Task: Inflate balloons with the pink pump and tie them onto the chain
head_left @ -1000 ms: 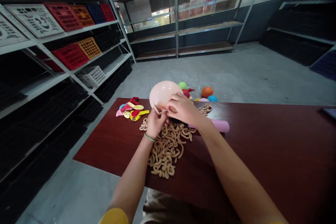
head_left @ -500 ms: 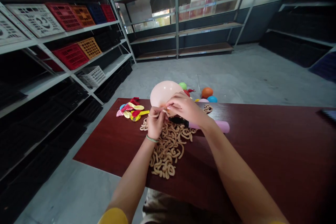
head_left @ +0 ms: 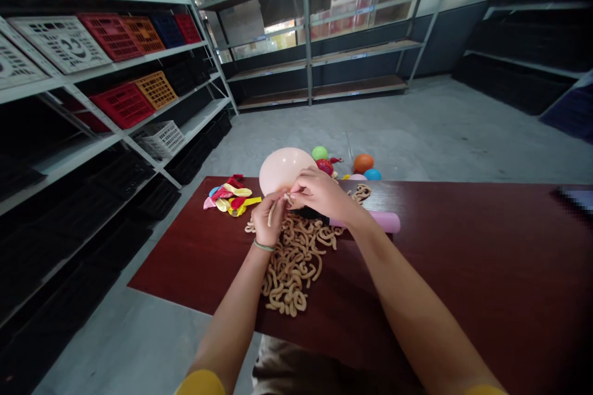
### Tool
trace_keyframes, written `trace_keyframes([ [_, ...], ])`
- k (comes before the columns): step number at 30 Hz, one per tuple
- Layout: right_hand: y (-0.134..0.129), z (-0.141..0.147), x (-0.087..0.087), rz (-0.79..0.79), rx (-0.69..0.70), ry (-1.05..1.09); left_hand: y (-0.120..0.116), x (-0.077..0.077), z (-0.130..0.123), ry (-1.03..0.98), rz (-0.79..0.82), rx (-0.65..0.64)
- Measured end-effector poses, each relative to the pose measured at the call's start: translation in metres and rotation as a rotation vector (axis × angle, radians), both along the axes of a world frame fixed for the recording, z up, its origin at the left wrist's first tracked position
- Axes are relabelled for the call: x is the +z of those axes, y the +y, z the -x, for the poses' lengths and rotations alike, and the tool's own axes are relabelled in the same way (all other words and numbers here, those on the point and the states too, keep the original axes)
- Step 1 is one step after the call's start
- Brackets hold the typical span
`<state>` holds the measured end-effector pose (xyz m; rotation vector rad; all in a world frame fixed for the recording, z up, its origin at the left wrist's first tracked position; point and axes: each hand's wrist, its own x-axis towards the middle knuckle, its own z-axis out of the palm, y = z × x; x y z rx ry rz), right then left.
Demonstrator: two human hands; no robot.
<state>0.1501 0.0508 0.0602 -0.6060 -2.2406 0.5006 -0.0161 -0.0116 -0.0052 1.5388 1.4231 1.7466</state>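
Observation:
A pale pink inflated balloon (head_left: 283, 168) is held over the table with its neck towards me. My left hand (head_left: 270, 217) is closed around the neck end, and a short tan cord end pokes out between its fingers. My right hand (head_left: 324, 196) pinches at the same spot, thumb and forefinger on a bit of tan cord (head_left: 288, 197) by the neck. Fingers partly hide the neck and the cord. Below the hands lies a heap of curly tan cord pieces (head_left: 296, 253). Behind my right wrist is a pink cylinder with a black end, resembling a balloon pump (head_left: 385, 221).
Flat balloons (head_left: 237, 205) in several colours lie at the far left of the dark red table (head_left: 463, 247). Inflated balloons (head_left: 364, 163) rest on the floor beyond it. Shelves with crates (head_left: 125, 103) stand left; a dark blurred-out object (head_left: 574, 199) lies far right.
My fingers have shifted at the balloon's neck, and the cord end by my left hand now points downward. The balloon has dropped slightly left in view, as the camera moved a little.

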Motion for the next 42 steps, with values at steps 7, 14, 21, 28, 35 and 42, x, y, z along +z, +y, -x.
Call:
trace_keyframes([
  [7, -0.005, 0.006, 0.004, -0.179, -0.170, -0.089, 0.004, -0.002, 0.004, 0.147, -0.051, 0.180],
  [14, -0.004, 0.003, 0.003, -0.251, -0.223, -0.135, 0.003, 0.004, 0.004, 0.183, -0.024, 0.262],
  [21, -0.001, -0.001, 0.001, -0.267, -0.217, -0.144, 0.003, 0.006, 0.004, 0.218, 0.020, 0.283],
  [28, -0.004, -0.005, 0.012, -0.219, -0.201, -0.155, 0.005, 0.010, -0.002, 0.049, -0.005, 0.140],
  [35, -0.003, -0.057, 0.030, 0.012, -0.439, -0.370, 0.041, 0.021, -0.023, 0.001, -0.022, -0.096],
  [42, 0.005, -0.088, 0.028, 0.110, -0.571, -0.455, 0.107, 0.040, -0.056, 0.040, 0.184, -0.429],
])
